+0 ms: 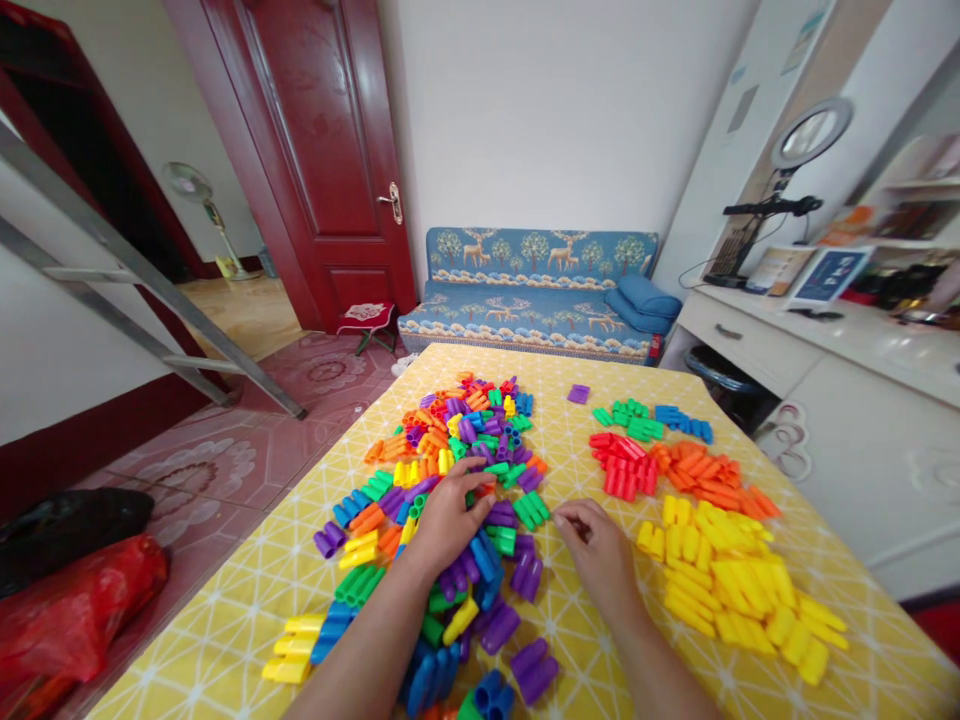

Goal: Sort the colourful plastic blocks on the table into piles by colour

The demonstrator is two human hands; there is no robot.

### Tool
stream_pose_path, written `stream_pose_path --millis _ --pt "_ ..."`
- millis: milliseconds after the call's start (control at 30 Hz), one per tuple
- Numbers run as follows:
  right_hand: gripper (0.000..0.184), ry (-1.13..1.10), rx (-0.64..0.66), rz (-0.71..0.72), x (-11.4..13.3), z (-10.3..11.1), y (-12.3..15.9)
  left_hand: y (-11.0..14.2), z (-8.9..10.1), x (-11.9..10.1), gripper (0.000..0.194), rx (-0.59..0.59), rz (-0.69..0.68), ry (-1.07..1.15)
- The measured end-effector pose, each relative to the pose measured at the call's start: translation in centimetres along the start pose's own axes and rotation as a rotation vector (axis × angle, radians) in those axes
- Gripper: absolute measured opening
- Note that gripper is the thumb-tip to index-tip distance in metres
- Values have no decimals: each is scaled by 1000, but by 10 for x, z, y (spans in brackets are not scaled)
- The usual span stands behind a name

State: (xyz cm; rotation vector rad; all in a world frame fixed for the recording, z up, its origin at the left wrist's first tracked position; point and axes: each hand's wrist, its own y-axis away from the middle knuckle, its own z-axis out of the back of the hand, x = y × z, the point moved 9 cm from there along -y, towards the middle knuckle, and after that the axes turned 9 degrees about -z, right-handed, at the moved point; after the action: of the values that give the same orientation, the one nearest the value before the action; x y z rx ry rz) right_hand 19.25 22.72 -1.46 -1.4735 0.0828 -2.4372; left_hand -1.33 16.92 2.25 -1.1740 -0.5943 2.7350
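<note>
On the left half of the table lies a mixed pile of plastic tube-shaped building pieces [465, 430] in purple, green, orange, blue and yellow. My left hand [450, 515] reaches over the pile, thumb and fingers apart around an orange piece that is partly hidden. Just right of the pile is my right hand [596, 550], its fingers curled inward; whatever may be inside them is hidden. Close to its fingertips lies a green piece [532, 510]. Farther right are single-colour groups: yellow pieces [739, 575], orange pieces [705, 475], red pieces [624, 466], green pieces [634, 418] and blue pieces [684, 423].
One purple piece [578, 394] lies alone near the far edge of the yellow patterned tablecloth [585, 650]. Behind the table stands a blue sofa [525, 300]. A white cabinet [847, 400] is at right, a metal ladder [165, 300] at left.
</note>
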Motion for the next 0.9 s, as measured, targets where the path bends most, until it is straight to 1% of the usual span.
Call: stream_pose_path --millis 133,333,400,500,633,733,900 --pt "20 -1 -6 7 1 0 0 -1 0 0 25 -1 -13 9" --pt "18 28 -14 -3 -2 -2 0 0 0 -1 25 15 7 17" --pt "23 44 5 11 2 -4 1 0 0 -1 26 15 4 18" --pt "37 116 76 77 13 -11 3 0 -1 1 26 14 6 16" --pt "43 228 120 195 27 -18 7 -1 -2 3 27 9 -4 24" --pt "45 283 139 225 26 -22 9 0 -2 4 28 9 -2 28" --pt "47 367 158 213 21 -25 10 0 -4 4 28 17 -5 24"
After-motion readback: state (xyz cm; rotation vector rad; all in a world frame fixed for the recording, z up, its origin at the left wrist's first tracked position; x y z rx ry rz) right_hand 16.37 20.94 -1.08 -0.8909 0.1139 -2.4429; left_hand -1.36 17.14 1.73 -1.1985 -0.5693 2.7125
